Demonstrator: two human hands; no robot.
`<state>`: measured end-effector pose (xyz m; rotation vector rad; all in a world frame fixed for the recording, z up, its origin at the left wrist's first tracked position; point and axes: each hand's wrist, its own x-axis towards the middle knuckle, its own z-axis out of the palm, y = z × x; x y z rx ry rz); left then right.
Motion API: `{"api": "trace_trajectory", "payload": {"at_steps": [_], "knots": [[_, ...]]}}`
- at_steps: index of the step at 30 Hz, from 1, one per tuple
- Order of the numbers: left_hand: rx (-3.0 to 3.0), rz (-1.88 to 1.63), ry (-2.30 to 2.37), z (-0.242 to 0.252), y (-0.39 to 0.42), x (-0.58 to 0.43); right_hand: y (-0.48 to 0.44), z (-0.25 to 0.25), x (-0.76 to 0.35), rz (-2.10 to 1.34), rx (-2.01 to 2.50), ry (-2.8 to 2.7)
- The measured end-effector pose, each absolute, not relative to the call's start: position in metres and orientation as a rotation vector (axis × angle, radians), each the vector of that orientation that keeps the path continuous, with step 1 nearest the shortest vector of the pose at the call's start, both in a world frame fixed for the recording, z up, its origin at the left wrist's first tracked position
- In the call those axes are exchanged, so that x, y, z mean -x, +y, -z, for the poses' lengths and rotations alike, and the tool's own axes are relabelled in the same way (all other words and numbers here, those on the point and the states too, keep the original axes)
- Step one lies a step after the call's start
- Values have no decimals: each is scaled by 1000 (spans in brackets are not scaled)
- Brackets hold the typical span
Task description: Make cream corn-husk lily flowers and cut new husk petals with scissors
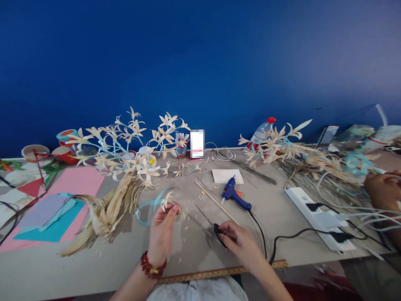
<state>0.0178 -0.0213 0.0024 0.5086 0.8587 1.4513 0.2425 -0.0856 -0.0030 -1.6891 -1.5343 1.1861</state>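
Observation:
Between the thumb and fingers of my left hand [163, 219] is a small cream flower [167, 202] that looks made of dried husk. My right hand [236, 242] grips the black handles of a pair of scissors [219, 235]. Their thin blades point up and left, apart from the flower. A strip of light blue ribbon [145, 211] curls on the table just left of my left hand. Beyond the scissors lie a thin wooden stick [216, 200] and a blue glue gun [233, 192] with its cord. Small pale scraps are scattered between my hands.
Husk flowers on blue stems [125, 142] stand at the back left, above dried corn husks [109, 213] and coloured paper [77, 184]. More flowers [275, 144] lie at the back right. A white power strip [316, 217] with cables sits right, near another person's hand [382, 190].

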Motion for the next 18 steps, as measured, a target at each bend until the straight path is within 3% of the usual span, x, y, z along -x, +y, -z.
{"api": "trace_trajectory", "payload": {"at_steps": [3,7,18], "knots": [[-577,-1499,914,-4,-20,-19,-92,0,-231,-1658,1322,-1141],[-635,-1560,990,-6,-19,-25,-103,2,-206,-1968,1143,-1062],[-720,-1581,1070,-9,-27,-33,-94,-2,-174,-1889,1073,-966]]}}
